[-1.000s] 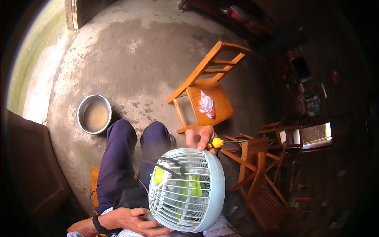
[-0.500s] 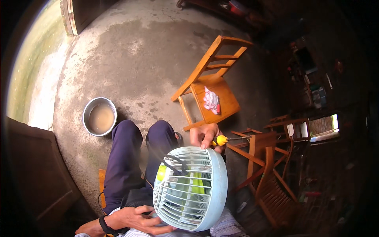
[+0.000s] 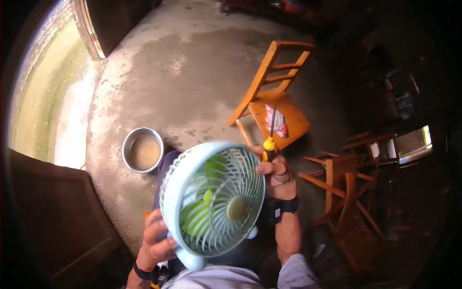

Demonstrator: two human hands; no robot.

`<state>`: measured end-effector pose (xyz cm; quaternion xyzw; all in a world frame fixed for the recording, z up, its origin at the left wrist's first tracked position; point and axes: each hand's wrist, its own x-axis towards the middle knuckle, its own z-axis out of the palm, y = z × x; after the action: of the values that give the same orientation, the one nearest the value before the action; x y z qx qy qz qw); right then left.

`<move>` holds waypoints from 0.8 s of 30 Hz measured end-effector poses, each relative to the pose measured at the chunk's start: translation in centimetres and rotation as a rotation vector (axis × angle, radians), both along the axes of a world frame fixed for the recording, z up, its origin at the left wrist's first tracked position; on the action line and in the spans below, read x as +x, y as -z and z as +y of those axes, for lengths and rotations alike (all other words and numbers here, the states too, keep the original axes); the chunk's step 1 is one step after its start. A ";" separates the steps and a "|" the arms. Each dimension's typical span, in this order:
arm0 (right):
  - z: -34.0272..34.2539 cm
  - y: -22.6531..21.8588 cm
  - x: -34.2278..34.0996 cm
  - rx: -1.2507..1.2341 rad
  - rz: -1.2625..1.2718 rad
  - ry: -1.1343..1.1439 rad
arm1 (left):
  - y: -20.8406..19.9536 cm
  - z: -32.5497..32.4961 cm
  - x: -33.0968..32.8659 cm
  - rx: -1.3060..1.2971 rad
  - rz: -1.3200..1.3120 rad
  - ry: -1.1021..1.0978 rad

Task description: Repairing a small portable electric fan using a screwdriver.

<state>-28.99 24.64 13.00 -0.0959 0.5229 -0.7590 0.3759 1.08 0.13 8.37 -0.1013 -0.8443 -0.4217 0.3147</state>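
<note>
A small light-blue fan (image 3: 237, 208) with a round slatted grille and green blades is tilted over my lap. My left hand (image 3: 156, 239) curls round its left rim, low down. On the other side, my right hand (image 3: 279, 174) closes on a screwdriver (image 3: 269, 145) with a yellow and black handle, its metal shaft pointing up and away from me. The same hand's thumb and fingers also rest against the fan's right edge. My legs are largely hidden behind the fan.
A wooden chair (image 3: 284, 103) stands ahead on the right, with a crumpled pink-white cloth (image 3: 273, 120) on its seat. A metal pot (image 3: 126, 153) of cloudy water sits on the concrete floor to the left. Folding wooden chairs (image 3: 337, 185) stand at right; a doorway opens at far left.
The fan has turned from a side-on pose to show its beige-centred grille, and moved left and up. The screwdriver has swung from pointing right to pointing up. Both hands shifted with them.
</note>
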 end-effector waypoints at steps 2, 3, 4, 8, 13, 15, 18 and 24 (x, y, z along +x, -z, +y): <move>-0.4 0.1 -0.2 0.023 -0.013 -0.018 | 0.2 -0.5 -0.4 0.026 -0.023 -0.031; -0.6 0.2 -0.2 0.059 -0.016 -0.034 | 0.3 -0.7 -0.7 0.040 -0.035 -0.047; -1.0 0.4 0.1 0.039 -0.025 0.000 | 0.4 -0.8 -0.7 0.068 -0.073 -0.046; -0.7 0.4 0.6 0.165 -0.015 0.030 | 1.8 -1.9 0.5 0.225 -0.352 0.006; -0.5 -0.9 1.6 0.229 0.161 -0.001 | 0.4 -2.6 0.4 0.295 -0.649 0.178; -0.5 -1.3 2.0 0.248 0.310 -0.069 | 0.8 -2.8 0.8 0.399 -0.591 0.219; -0.3 -1.9 2.3 0.306 0.479 -0.087 | 2.8 -2.4 1.2 0.480 -0.615 0.137; -1.5 -2.6 4.0 0.392 0.700 -0.054 | 5.1 -1.8 -0.8 0.664 -0.541 0.006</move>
<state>-25.02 23.17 15.64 -0.2889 0.7514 -0.5563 0.2061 0.29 -1.70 3.24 0.1171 -0.7147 -0.6829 0.0962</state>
